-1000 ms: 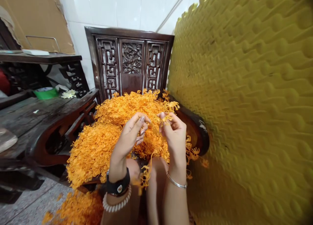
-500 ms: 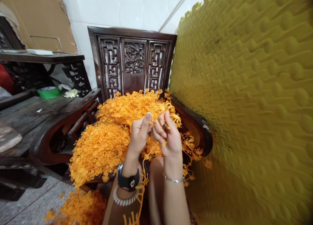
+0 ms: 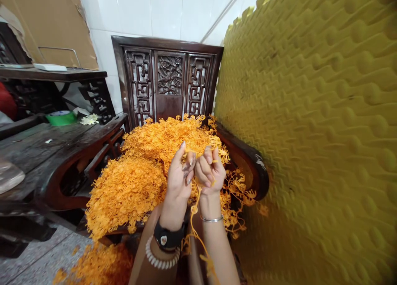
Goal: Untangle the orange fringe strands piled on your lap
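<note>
My left hand [image 3: 179, 175] and my right hand [image 3: 210, 169] are raised close together in front of me, fingers curled and pinched on a thin orange strand [image 3: 196, 219] that hangs down between my forearms. Behind them a big heap of tangled orange plastic pieces [image 3: 145, 173] covers the seat of a dark carved wooden chair [image 3: 169, 76]. My left wrist wears a black watch and a white bead bracelet. On the right wrist sits a thin silver bangle.
A tall yellow bumpy foam sheet [image 3: 313, 123] fills the right side. A dark wooden table [image 3: 46, 148] stands at the left with a green tape roll [image 3: 60, 117]. More orange pieces [image 3: 99, 264] lie on the floor. Cardboard leans on the tiled wall.
My hands have come closer together and moved slightly lower. The strand between them now hangs longer, down past my wrists.
</note>
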Tool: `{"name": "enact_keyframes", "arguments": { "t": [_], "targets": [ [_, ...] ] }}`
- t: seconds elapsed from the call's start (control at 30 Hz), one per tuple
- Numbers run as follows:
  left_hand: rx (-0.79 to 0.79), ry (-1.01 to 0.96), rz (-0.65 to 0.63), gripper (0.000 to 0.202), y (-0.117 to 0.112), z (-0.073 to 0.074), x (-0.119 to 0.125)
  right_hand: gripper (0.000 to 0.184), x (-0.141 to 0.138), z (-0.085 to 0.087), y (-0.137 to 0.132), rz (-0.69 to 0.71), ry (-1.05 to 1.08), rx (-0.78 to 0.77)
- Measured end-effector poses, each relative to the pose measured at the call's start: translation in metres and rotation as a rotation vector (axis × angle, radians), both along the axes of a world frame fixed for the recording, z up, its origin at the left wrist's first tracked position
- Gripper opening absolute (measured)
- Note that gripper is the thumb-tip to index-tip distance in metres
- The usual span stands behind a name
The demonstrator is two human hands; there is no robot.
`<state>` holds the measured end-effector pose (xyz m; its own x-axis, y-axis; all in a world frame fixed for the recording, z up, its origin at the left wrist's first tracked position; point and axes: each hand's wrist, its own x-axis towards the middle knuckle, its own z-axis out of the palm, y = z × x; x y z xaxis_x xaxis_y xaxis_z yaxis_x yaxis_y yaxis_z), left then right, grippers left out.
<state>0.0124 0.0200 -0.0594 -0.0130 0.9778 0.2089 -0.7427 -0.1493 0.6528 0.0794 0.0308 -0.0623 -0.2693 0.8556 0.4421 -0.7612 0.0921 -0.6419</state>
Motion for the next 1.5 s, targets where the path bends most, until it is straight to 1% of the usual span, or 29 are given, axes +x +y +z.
{"name": "enact_keyframes", "arguments": {
  "t": [0.13,0.2,0.27,0.3,0.37,0.4,0.43,0.47,0.5,0.53,0.57,0.6,0.63,0.67,0.77,0.83,0.9,0.97,1.03,1.07,1.13,1.17,1.2,1.23,1.3,1.33,1.37,1.43,1.5],
  "targets": [
    [-0.035,-0.118,0.007,0.04,-0.006,0.005,-0.001,0.035,-0.004,-0.004,0.001,0.053,0.037,0.028],
    [-0.023,-0.172,0.004,0.042,-0.007,0.005,-0.002,0.035,-0.005,-0.004,0.001,0.102,0.042,0.055],
    [0.015,-0.192,0.041,0.043,-0.007,0.004,-0.005,0.036,-0.003,-0.004,0.002,0.116,0.079,0.09],
    [0.033,-0.183,0.071,0.042,-0.005,0.002,-0.008,0.037,-0.001,-0.003,0.003,0.079,0.136,0.104],
    [0.074,-0.215,0.132,0.041,-0.002,-0.001,-0.015,0.039,0.004,0.0,0.005,-0.074,0.292,0.11],
    [0.096,-0.279,0.141,0.041,-0.001,-0.002,-0.018,0.039,0.006,0.001,0.006,-0.163,0.345,0.099],
    [0.12,-0.366,0.122,0.041,-0.001,-0.003,-0.02,0.039,0.009,0.003,0.007,-0.23,0.34,0.076],
    [0.144,-0.457,0.076,0.04,-0.002,-0.002,-0.02,0.039,0.01,0.004,0.008,-0.265,0.269,0.051],
    [0.168,-0.53,0.014,0.039,-0.004,0.0,-0.019,0.039,0.01,0.005,0.008,-0.276,0.15,0.038],
    [0.189,-0.559,-0.054,0.038,-0.006,0.002,-0.016,0.039,0.01,0.006,0.008,-0.284,0.008,0.036],
    [0.201,-0.532,-0.114,0.037,-0.01,0.005,-0.012,0.038,0.008,0.007,0.007,-0.308,-0.133,0.047],
    [0.211,-0.471,-0.142,0.034,-0.013,0.008,-0.008,0.037,0.006,0.008,0.006,-0.361,-0.263,0.073],
    [0.218,-0.394,-0.139,0.03,-0.015,0.011,-0.005,0.036,0.004,0.009,0.004,-0.44,-0.377,0.107],
    [0.224,-0.317,-0.106,0.026,-0.017,0.013,-0.002,0.035,0.002,0.01,0.002,-0.529,-0.474,0.146],
    [0.218,-0.13,0.053,0.021,-0.017,0.013,-0.003,0.033,-0.001,0.012,-0.005,-0.751,-0.698,0.258],
    [0.205,0.028,0.153,0.032,-0.015,0.008,-0.009,0.032,0.0,0.015,-0.01,-0.895,-0.819,0.327],
    [0.244,0.267,0.286,0.046,-0.012,0.003,-0.016,0.032,0.001,0.016,-0.014,-1.038,-0.939,0.365],
    [0.317,0.543,0.422,0.049,-0.012,0.0,-0.02,0.03,0.0,0.017,-0.017,-1.091,-1.052,0.371],
    [0.332,0.766,0.537,0.044,-0.012,-0.001,-0.021,0.028,-0.002,0.016,-0.019,-1.082,-1.13,0.358],
    [0.308,0.833,0.592,0.041,-0.011,0.0,-0.02,0.028,-0.003,0.016,-0.019,-1.077,-1.152,0.355],
    [0.247,0.888,0.687,0.034,-0.011,0.001,-0.019,0.03,-0.005,0.015,-0.019,-1.069,-1.161,0.352],
    [0.234,0.884,0.707,0.033,-0.01,0.002,-0.02,0.032,-0.005,0.015,-0.018,-1.041,-1.146,0.351],
    [0.229,0.857,0.694,0.033,-0.01,0.002,-0.021,0.033,-0.004,0.016,-0.018,-0.978,-1.116,0.352],
    [0.229,0.814,0.651,0.034,-0.009,0.002,-0.022,0.034,-0.003,0.016,-0.018,-0.881,-1.07,0.343],
    [0.235,0.7,0.521,0.037,-0.01,0.002,-0.027,0.031,0.0,0.018,-0.019,-0.599,-0.945,0.273],
    [0.24,0.649,0.471,0.038,-0.011,0.002,-0.029,0.029,0.001,0.02,-0.021,-0.451,-0.879,0.226],
    [0.248,0.619,0.448,0.04,-0.012,0.002,-0.032,0.025,0.003,0.021,-0.022,-0.324,-0.824,0.185],
    [0.271,0.623,0.481,0.042,-0.017,0.004,-0.035,0.021,0.006,0.024,-0.024,-0.165,-0.749,0.134],
    [0.289,0.659,0.525,0.042,-0.022,0.006,-0.038,0.021,0.009,0.025,-0.025,-0.071,-0.675,0.113]
  ]
}}
